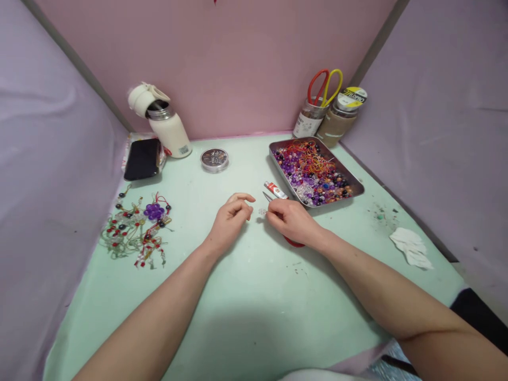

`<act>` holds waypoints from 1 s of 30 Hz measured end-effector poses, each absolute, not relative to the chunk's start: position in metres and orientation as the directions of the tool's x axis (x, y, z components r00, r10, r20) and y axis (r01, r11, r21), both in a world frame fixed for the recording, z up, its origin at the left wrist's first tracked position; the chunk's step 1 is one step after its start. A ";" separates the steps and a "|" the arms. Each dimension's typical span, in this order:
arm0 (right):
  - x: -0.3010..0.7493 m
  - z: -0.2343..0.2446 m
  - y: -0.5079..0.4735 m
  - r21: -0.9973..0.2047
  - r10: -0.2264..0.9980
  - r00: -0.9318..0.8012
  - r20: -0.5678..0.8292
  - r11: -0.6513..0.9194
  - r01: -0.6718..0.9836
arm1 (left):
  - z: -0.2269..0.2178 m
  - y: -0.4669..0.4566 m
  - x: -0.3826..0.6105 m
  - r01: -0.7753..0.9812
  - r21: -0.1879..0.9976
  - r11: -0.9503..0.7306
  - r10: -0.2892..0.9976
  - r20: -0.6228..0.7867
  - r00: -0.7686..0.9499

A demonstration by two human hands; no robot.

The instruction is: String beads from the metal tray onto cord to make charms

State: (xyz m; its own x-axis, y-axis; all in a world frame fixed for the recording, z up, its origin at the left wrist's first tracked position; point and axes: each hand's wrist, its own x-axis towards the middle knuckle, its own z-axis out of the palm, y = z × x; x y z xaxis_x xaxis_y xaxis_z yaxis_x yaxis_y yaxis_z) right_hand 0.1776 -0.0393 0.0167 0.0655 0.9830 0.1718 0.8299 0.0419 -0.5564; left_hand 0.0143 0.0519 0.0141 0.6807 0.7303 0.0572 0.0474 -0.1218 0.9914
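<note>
Left hand (232, 214), thumb and forefinger apart; right hand (291, 218), curled (cannot tell whether clamped); clear beads (262, 211), between; lighter (276, 190), nearby.

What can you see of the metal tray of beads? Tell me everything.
The shallow rectangular tray looks like shiny metal, with low walls and rounded corners. It lies on the pale green tabletop, turned at an angle, right of centre. Purple, clear, dark and orange-brown beads cover much of its floor, with tangled red and yellow cords toward the far end. The right hand is close to its near corner; whether they touch is unclear.
</note>
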 end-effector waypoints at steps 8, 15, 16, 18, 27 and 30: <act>0.175 0.016 -0.040 -0.521 0.985 0.047 0.167 0.047 0.852 | 0.016 0.048 0.016 0.004 0.986 0.164 0.665 -0.114 0.739; 0.174 0.017 -0.041 -0.312 0.971 -0.053 0.235 0.127 0.942 | 0.008 0.039 0.017 0.290 0.896 -0.337 0.707 0.037 0.706; 0.174 0.016 -0.041 -0.278 0.967 -0.069 0.246 0.138 0.951 | 0.007 0.038 0.017 0.322 0.866 -0.383 0.703 0.048 0.709; 0.175 0.015 -0.041 -0.224 0.961 -0.088 0.262 0.150 0.963 | 0.005 0.038 0.018 0.381 0.801 -0.462 0.706 0.073 0.704; 0.174 0.017 -0.041 -0.146 0.949 -0.115 0.293 0.163 0.976 | 0.002 0.042 0.019 0.400 0.681 -0.613 0.641 0.133 0.756; 0.174 0.018 -0.041 -0.131 0.949 -0.114 0.295 0.158 0.979 | 0.001 0.043 0.019 0.379 0.703 -0.602 0.640 0.142 0.755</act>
